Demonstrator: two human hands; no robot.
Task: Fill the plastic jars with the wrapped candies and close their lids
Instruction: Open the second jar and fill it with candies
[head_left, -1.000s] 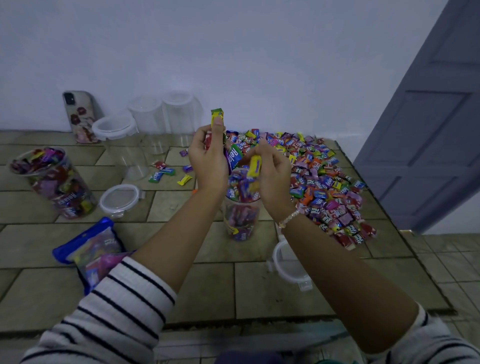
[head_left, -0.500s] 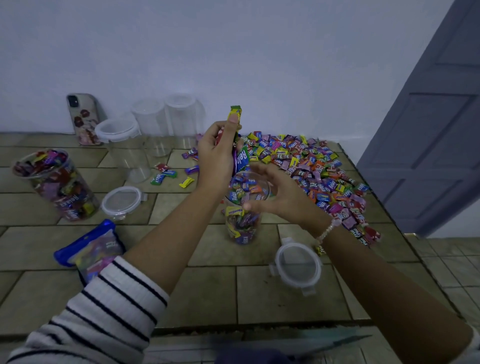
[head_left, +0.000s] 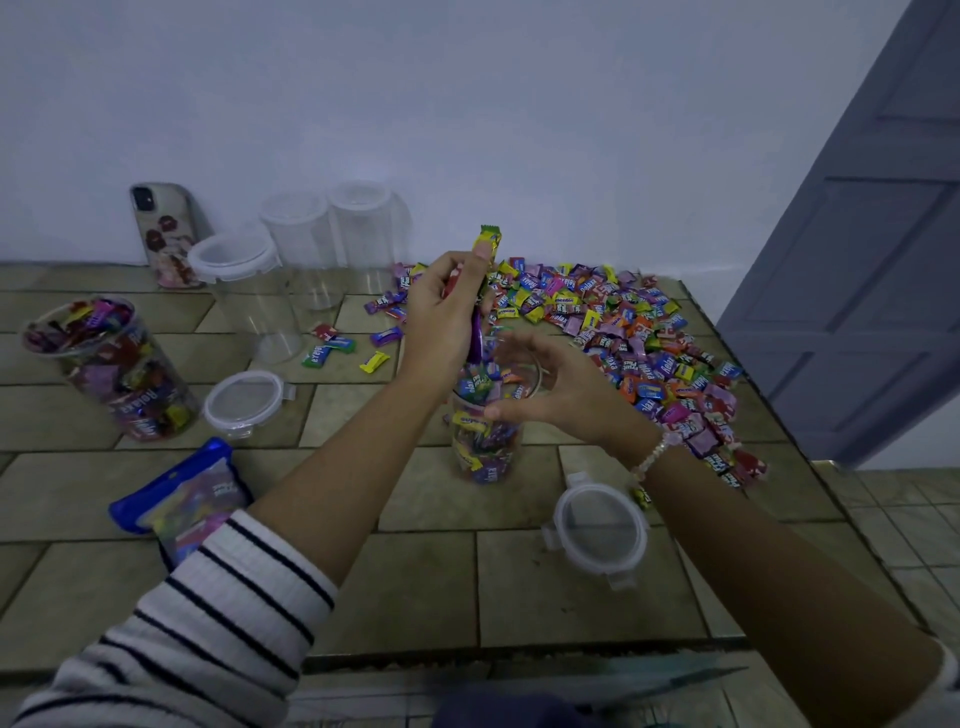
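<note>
My left fingers (head_left: 470, 270) are curled and pinch a small bunch of candies (head_left: 487, 241). A yellow one sticks up past the fingertips and a purple one hangs below the palm. My left hand (head_left: 444, 319) sits just above the far left edge of the jar (head_left: 485, 439).

My right fingers (head_left: 522, 340) arch in a curl round the jar's open mouth, and the thumb (head_left: 496, 413) lies against its near wall. I cannot tell whether the far fingertips touch the rim. My right hand (head_left: 558, 387) wears a bracelet (head_left: 652, 457) at the wrist.

The jar stands upright on the table (head_left: 415, 571), filled with candies almost to the top and with no lid on. Its lid (head_left: 597, 530) lies flat, near and to the right of the jar. The pile (head_left: 649, 353) spreads to the jar's right and behind it. A few loose sweets (head_left: 343, 348) lie to its left.

Further left of the jar are a second lid (head_left: 244, 400) and a full jar (head_left: 114, 369), uncovered. A blue bag (head_left: 182, 499) lies nearer me on that side. Behind and left of the jar, three empty jars (head_left: 249, 296) stand by the wall, with a phone (head_left: 161, 234) leaning beside them.
</note>
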